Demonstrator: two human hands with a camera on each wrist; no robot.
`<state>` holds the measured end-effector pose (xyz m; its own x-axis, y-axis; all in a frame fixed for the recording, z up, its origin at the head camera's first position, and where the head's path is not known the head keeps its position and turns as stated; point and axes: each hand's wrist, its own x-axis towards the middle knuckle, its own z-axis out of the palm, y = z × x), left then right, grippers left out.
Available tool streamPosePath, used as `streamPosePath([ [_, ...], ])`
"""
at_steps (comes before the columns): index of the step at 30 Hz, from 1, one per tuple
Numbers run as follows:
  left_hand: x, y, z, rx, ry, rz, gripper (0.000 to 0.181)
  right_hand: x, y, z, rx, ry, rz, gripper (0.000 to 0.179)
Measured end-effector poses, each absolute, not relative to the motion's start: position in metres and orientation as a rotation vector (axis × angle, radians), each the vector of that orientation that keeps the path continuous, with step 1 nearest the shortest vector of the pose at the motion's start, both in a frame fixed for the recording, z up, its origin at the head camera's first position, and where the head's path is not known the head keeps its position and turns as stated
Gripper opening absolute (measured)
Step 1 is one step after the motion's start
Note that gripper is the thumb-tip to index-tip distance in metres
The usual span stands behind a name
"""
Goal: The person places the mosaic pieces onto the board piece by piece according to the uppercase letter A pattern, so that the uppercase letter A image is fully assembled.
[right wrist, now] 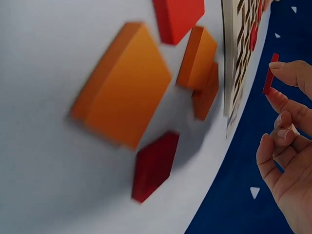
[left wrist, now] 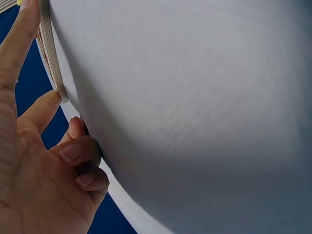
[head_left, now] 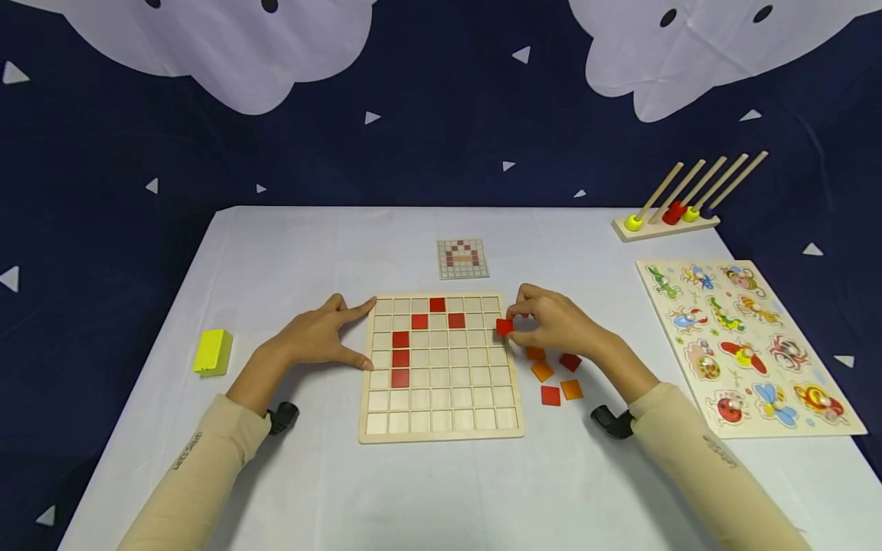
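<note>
A wooden grid board [head_left: 441, 438] lies on the table with several red tiles [head_left: 400, 358] set in its cells, up the left side and near the top. My left hand [head_left: 313, 333] touches the board's left edge, thumb and index finger spread apart; its other fingers are bent in the left wrist view. Between thumb and finger, my right hand [head_left: 554, 317] pinches a red square tile [head_left: 504, 327] above the board's right edge. The right wrist view shows this tile [right wrist: 271, 73] edge-on. Loose orange tiles [head_left: 572, 389] and red tiles [head_left: 550, 396] lie below that hand.
Behind the board lies a small pattern card [head_left: 463, 264]. A yellow block [head_left: 213, 353] stands at the left. To the right are an insect picture board [head_left: 713, 360] and a wooden peg stand [head_left: 637, 233] with beads. A dark cloth [head_left: 441, 145] hangs behind the table.
</note>
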<state>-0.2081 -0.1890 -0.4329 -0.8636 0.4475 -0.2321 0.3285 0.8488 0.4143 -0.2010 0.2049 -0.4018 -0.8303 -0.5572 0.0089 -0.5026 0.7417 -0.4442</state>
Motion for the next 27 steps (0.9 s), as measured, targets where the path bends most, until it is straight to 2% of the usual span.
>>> streamPosePath([
  [11,-0.208,-0.19,-0.434,0.587,2.699,0.514,0.117,-0.204,0.18,-0.407,-0.95,2.754,-0.641,0.029],
  [21,-0.207,-0.19,-0.432,0.577,2.688,0.51,0.116,-0.204,0.168,-0.415,-1.047,2.779,-0.548,0.019],
  [27,-0.208,-0.189,-0.433,0.571,2.687,0.51,0.117,-0.203,0.166,-0.415,-1.05,2.774,-0.503,0.022],
])
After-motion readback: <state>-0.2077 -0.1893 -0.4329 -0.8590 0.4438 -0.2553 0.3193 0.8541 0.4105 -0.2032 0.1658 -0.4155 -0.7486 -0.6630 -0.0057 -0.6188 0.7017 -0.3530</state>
